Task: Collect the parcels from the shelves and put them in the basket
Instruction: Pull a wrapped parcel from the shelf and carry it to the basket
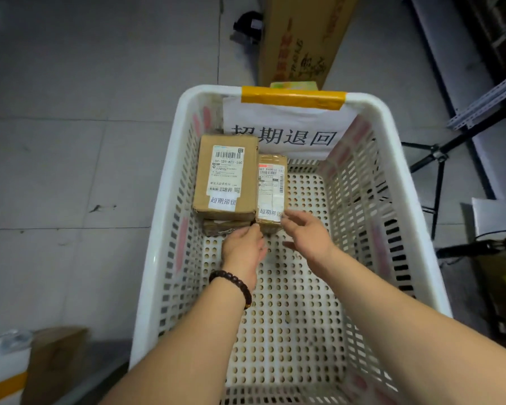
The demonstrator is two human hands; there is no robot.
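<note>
A white perforated plastic basket (164, 182) stands on the floor in front of me, with a paper sign and yellow tape on its far rim. In its far left corner a large cardboard parcel (227, 176) lies on top of another brown parcel (219, 228). A narrower brown parcel (270, 188) with a white label stands beside them. My left hand (243, 248), with a bead bracelet on the wrist, reaches to the near corner of the narrow parcel with its fingers curled. My right hand (306, 232) is open, its fingertips touching that parcel's near right edge.
A tall cardboard box (301, 39) stands beyond the basket on the grey tiled floor. Metal shelving (485, 103) and a black tripod (438, 159) are on the right. A brown box (56, 363) and a white crate (3, 372) sit at the lower left.
</note>
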